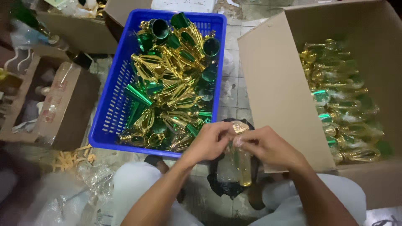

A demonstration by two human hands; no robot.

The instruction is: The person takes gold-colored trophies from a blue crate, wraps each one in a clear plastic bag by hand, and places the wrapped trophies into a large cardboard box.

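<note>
A blue plastic basket (109,109) sat on the tiled floor (235,90), heaped with green and gold trophy pieces (173,79). At right, a big cardboard box (276,88) held bagged trophies (343,100); another carton (67,104) stood left.

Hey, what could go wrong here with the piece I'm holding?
Both hands, left hand and right hand, pinch only the top of the gold piece, apparently in a clear bag; it hangs free over the floor and might slip and drop. The parts in the blue basket lie tangled, so one pulled out may drag others along.
</note>
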